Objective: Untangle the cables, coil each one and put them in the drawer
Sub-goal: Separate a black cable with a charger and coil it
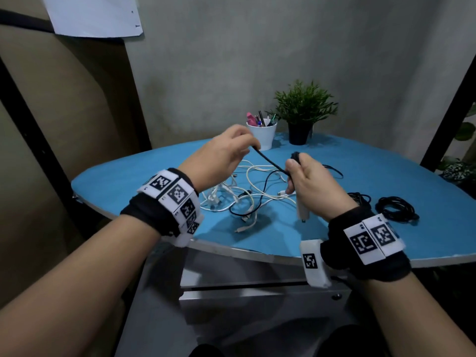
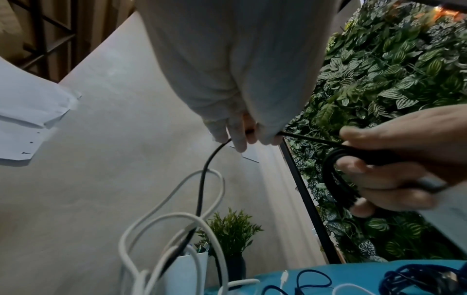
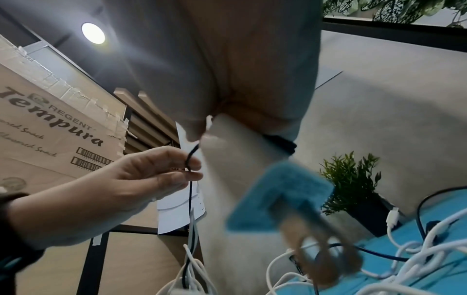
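both hands are raised above the blue desk [image 1: 386,181], a little apart, joined by a taut stretch of one black cable [image 1: 270,161]. the left hand [image 1: 221,155] pinches that cable between thumb and fingertips, and from the pinch the cable drops down into the tangle below, as the left wrist view shows. the right hand [image 1: 306,181] has its fingers curled round a few loops of the same black cable, gathered into a small coil against the palm; a white plug end hangs below that hand, though whether it is held in the same grip is hard to tell. under and between the hands a tangle of white cables [image 1: 231,197] lies on the desk, with a dark cable threaded through it and loose connector ends near the front edge. to the right on the desk lie two coiled black cables [image 1: 395,210], just beside one another and apart from the tangle. at the back of the desk stand a white cup of pens [image 1: 262,136] and a small potted plant [image 1: 304,109], next to each other near the wall. below the desk front sits a grey drawer unit [image 1: 257,300], its drawer front closed as far as can be seen.
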Available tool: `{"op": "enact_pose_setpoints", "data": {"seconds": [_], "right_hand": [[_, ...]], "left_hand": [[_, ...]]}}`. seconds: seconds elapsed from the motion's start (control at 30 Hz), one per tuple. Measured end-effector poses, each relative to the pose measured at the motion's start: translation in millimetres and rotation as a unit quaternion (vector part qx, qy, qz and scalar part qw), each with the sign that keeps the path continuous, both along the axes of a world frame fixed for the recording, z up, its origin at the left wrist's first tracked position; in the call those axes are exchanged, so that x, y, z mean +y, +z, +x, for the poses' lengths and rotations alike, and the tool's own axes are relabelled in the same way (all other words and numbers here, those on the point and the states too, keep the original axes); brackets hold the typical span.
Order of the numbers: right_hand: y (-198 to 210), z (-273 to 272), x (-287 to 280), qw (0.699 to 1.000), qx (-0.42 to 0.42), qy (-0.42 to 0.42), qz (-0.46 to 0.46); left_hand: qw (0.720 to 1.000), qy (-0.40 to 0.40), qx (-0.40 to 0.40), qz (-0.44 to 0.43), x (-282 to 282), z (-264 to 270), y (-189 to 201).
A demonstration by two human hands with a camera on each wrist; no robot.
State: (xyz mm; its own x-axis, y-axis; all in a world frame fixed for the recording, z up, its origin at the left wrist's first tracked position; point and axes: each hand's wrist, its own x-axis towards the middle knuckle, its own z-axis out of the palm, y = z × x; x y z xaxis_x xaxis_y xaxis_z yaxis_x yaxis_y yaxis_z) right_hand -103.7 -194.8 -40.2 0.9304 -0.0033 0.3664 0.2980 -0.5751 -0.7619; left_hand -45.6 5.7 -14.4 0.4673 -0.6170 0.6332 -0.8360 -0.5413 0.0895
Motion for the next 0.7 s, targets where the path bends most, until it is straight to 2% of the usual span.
{"op": "enact_pose_setpoints", "data": {"seconds": [0.17, 0.2, 0.27, 0.37, 0.5, 0.7], "right_hand": [[-5, -4, 4, 0.997, 0.022, 0.025, -0.074], [-6, -5, 3, 0.998, 0.024, 0.03, -0.049], [-6, -7, 0, 0.995, 0.038, 0.049, 0.082], [1, -13, -4, 0.962, 0.059, 0.064, 0.26], [7, -17, -5, 0.925, 0.055, 0.074, 0.368], [12, -18, -11, 0.848, 0.034, 0.1, 0.52]], "left_hand": [[0.997, 0.07, 0.022, 0.034, -5, 13, 4], [0.995, 0.082, 0.041, 0.037, -5, 14, 2], [0.988, 0.109, 0.094, 0.05, -1, 18, -4], [0.974, 0.14, 0.16, 0.076, 0, 17, -16], [0.966, 0.113, 0.199, 0.12, -10, 7, -29], [0.926, 0.075, 0.299, 0.218, -15, -4, -52]]}}
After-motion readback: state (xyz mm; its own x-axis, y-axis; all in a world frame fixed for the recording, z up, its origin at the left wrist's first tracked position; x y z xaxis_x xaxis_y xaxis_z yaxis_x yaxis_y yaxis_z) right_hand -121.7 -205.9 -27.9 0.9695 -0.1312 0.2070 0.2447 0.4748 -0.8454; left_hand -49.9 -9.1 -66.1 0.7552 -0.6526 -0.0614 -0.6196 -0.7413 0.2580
